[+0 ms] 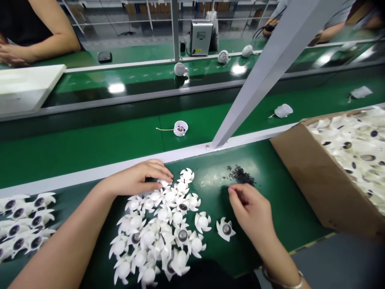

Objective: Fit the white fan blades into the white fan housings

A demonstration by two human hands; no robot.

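My left hand (142, 176) reaches to the far edge of a pile of white fan impellers (164, 212). Its thumb and fingers close around one white impeller (165, 182), partly hidden by the fingers. Beside a small heap of tiny black parts (240, 174), my right hand (252, 206) is closed in a pinch. Whatever sits between those fingertips is too small or hidden to make out. A single impeller (225, 229) lies apart with its dark round centre facing up, between the pile and my right hand.
Rows of impellers (25, 220) lie at the left. A cardboard box (303, 172) full of white parts stands right. Beyond a slanted metal post (264, 64), a green conveyor belt (90, 136) carries white round housings (180, 128) with wires. Other people sit across the line.
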